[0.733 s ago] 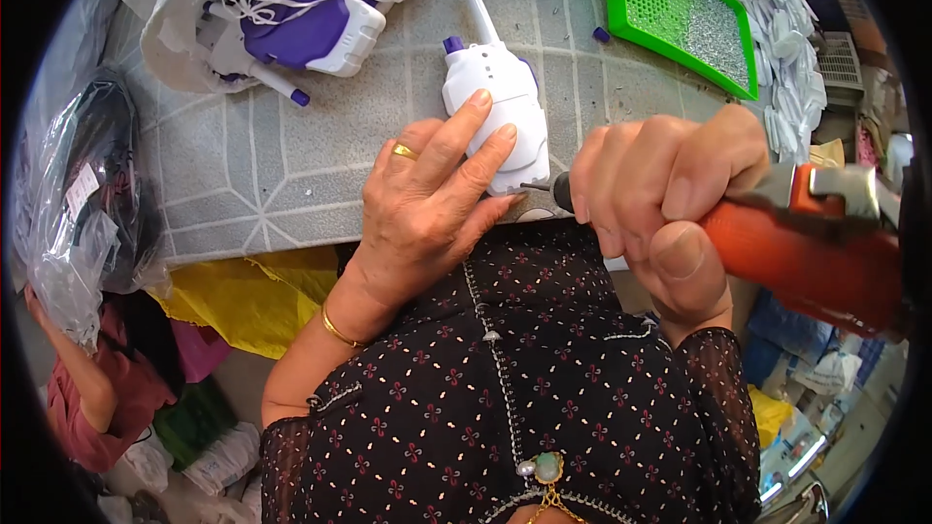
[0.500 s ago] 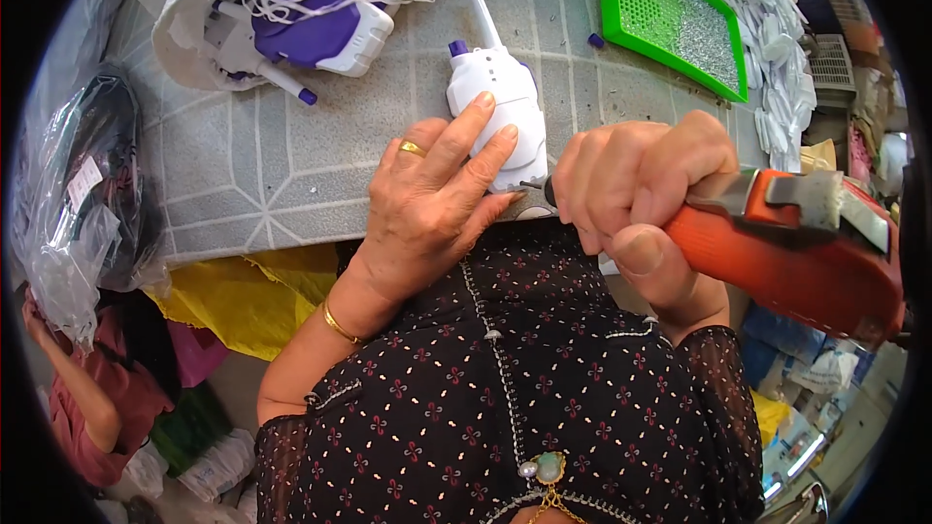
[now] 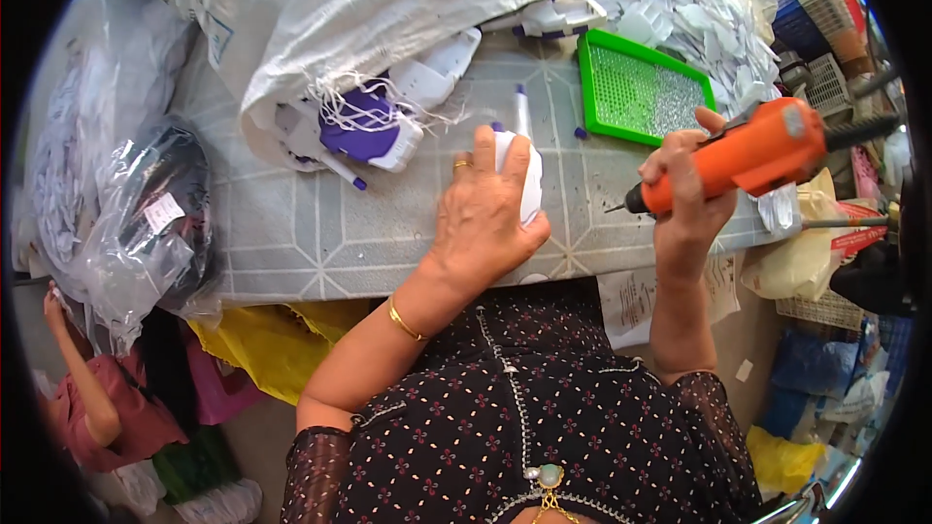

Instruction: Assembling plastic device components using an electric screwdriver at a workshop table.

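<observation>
My left hand (image 3: 485,209) lies over a white plastic casing (image 3: 529,189) on the pale patterned table (image 3: 320,223), fingers wrapped round it. A blue-tipped white stem (image 3: 521,109) pokes out beyond the fingers. My right hand (image 3: 684,194) grips an orange electric screwdriver (image 3: 748,155), lifted to the right of the casing with its bit pointing left and apart from it. A gold ring and bangle are on my left hand and wrist.
A green tray of small screws (image 3: 636,92) sits behind the screwdriver. A white woven sack (image 3: 369,10) spills white and purple casings (image 3: 364,126) at the back left. A heap of white parts (image 3: 680,0) lies at the back right. Clear bags (image 3: 136,223) hang off the table's left edge.
My right hand has lifted the screwdriver up and away to the right of the casing. My left hand has slid forward over the casing, covering more of it.
</observation>
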The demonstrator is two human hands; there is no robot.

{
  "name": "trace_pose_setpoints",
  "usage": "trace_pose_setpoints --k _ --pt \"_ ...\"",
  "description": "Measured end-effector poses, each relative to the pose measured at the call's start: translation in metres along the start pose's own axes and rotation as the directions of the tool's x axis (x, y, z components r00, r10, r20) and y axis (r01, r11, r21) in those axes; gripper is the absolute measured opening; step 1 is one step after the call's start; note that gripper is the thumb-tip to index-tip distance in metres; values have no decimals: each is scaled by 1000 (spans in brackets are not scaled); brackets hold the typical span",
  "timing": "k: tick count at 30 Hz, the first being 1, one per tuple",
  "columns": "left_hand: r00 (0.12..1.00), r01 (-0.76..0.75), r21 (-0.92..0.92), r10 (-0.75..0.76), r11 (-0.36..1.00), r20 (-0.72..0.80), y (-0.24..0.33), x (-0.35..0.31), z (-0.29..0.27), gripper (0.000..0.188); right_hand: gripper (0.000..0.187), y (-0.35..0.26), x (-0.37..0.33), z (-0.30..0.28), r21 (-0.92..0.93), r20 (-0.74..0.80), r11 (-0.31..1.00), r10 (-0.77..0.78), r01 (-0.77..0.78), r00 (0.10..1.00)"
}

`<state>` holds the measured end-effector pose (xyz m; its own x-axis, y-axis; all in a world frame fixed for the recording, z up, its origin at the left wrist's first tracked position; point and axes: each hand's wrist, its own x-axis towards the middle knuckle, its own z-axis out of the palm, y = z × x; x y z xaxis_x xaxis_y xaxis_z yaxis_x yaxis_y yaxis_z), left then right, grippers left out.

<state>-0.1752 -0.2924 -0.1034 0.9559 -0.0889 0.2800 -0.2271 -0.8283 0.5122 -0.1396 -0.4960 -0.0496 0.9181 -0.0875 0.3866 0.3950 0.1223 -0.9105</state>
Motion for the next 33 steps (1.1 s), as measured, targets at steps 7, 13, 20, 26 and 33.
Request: trace_pose_setpoints --k 7,13,20,26,33 --pt "924 215 -733 109 645 367 -53 -60 -94 78 27 14 -7 2 -310 320 421 -798 852 511" --pt "802 580 -795 -298 179 518 -111 -225 -187 85 37 90 78 93 -455 712 392 -378 799 592" --pt "769 586 430 -638 687 -29 -189 -375 -109 67 16 105 94 112 -316 871 171 -337 933 356" --pt "900 428 -664 -222 613 375 -85 -169 -134 36 25 52 51 47 -454 801 603 -47 656 597" --pt "999 -36 -620 42 784 -4 -49 -11 -52 50 24 5 9 -6 -441 499 855 487 -273 717"
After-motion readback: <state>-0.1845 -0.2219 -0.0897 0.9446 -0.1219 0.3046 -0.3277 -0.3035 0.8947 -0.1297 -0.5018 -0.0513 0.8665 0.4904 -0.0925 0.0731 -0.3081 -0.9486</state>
